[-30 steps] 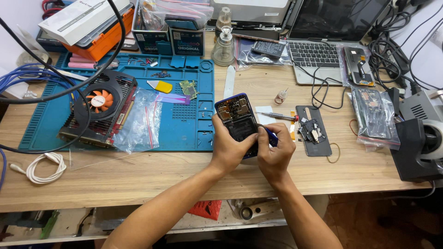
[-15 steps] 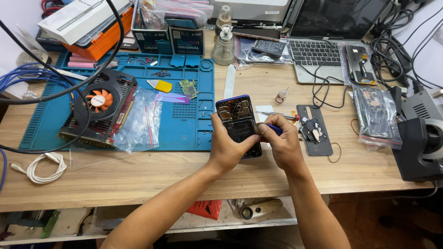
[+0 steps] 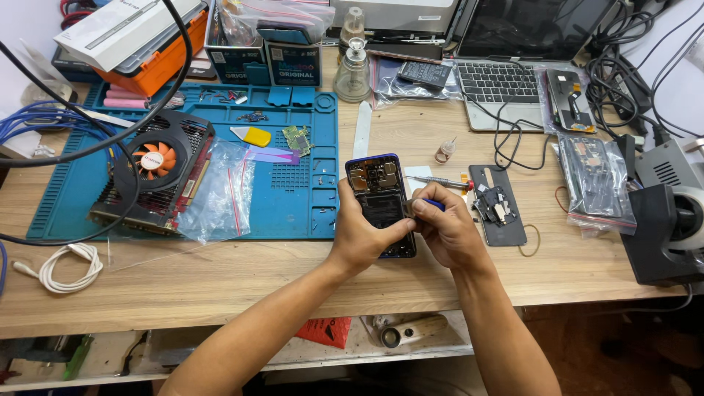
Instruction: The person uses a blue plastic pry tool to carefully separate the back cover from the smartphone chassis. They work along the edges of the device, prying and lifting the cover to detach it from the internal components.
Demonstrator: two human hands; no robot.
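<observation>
The left hand (image 3: 359, 235) grips the opened phone (image 3: 381, 202) from its left edge, thumb across the lower body, holding it above the wooden table (image 3: 220, 271) just right of the blue mat (image 3: 293, 205). The right hand (image 3: 447, 231) pinches a blue-handled tool (image 3: 433, 205), fingers (image 3: 419, 209) closed tight, tip touching the phone's right edge.

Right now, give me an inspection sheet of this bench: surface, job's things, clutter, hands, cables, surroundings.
Surface: wooden bench with a blue work mat.
Job's things: opened phone, back off, insides showing; blue-handled tool.
Clutter: graphics card, plastic bags, glass bottles, small black board.
Hands: left hand grips the phone; right hand holds the tool at its edge.
Cables: white coil, black leads.
Surroundings: laptop, orange case.
</observation>
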